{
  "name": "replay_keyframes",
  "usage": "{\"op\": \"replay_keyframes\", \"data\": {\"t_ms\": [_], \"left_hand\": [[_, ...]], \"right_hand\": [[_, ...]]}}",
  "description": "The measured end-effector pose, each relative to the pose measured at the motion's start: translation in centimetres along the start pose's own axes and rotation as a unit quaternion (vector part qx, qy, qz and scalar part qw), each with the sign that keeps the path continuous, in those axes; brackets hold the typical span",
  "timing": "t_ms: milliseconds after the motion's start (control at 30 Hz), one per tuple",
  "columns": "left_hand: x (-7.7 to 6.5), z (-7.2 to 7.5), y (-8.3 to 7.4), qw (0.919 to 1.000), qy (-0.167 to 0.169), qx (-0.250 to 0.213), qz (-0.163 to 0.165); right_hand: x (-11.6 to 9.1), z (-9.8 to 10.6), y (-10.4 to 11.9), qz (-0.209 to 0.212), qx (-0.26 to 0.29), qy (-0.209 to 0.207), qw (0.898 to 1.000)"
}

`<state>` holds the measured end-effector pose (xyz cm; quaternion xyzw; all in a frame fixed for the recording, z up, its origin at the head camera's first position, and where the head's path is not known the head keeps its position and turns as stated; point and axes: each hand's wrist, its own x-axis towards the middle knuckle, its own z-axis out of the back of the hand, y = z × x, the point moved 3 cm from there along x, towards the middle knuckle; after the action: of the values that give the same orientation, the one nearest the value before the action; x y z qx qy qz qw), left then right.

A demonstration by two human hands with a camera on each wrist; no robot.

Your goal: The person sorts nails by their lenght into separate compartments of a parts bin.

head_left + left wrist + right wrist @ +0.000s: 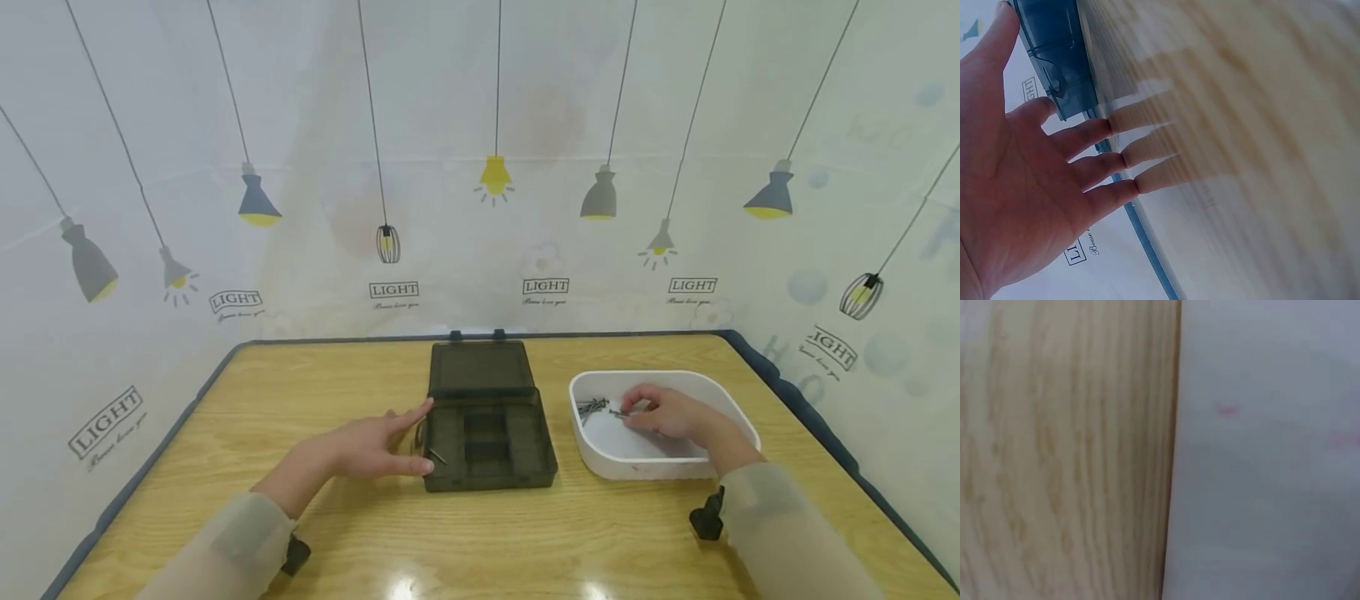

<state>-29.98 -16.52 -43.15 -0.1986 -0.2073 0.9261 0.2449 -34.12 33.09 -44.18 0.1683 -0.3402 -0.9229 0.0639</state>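
Observation:
A dark see-through plastic box (491, 479) stands on the table with its lid (480, 367) raised at the back. Inside, at the left, lies one thin nail-like metal piece (438, 456). My left hand (367, 446) has its fingers spread, thumb and index finger touching the box's left side; the left wrist view shows its palm beside the box. In a white plastic tray (615, 467), my right hand (667, 414) pinches a thin nail-like metal piece (619, 414). Several more such metal pieces (591, 408) lie piled at the tray's left end.
The wooden table (300, 383) runs back to a pale curtain (450, 250) printed with lamps, which also hangs along both sides. The tray stands just right of the box with a narrow gap. In the right wrist view only tabletop and the tray's outer wall (1260, 487) appear.

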Motion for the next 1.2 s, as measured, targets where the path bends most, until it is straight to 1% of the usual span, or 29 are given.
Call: {"op": "replay_keyframes", "data": {"t_ms": [267,500,867,967,1200], "left_hand": [[0.0,0.0,-0.03,1.0,0.002,0.002,0.004],[0.16,-0.01,0.09,1.0,0.001,0.0,0.003],[0.18,-0.09,0.34,1.0,0.002,-0.002,0.002],[0.17,-0.09,0.33,1.0,0.001,-0.003,0.002],[0.26,-0.17,0.33,1.0,-0.003,0.002,-0.005]], "right_hand": [[0.23,-0.1,0.1,-0.026,-0.005,-0.005,1.0],[0.07,-0.04,0.28,-0.014,-0.019,0.0,1.0],[-0.05,-0.32,0.65,-0.019,-0.051,0.0,0.998],[-0.04,-0.29,0.7,-0.015,-0.061,0.001,0.998],[-0.19,-0.26,0.87,-0.009,-0.061,0.001,0.998]]}}
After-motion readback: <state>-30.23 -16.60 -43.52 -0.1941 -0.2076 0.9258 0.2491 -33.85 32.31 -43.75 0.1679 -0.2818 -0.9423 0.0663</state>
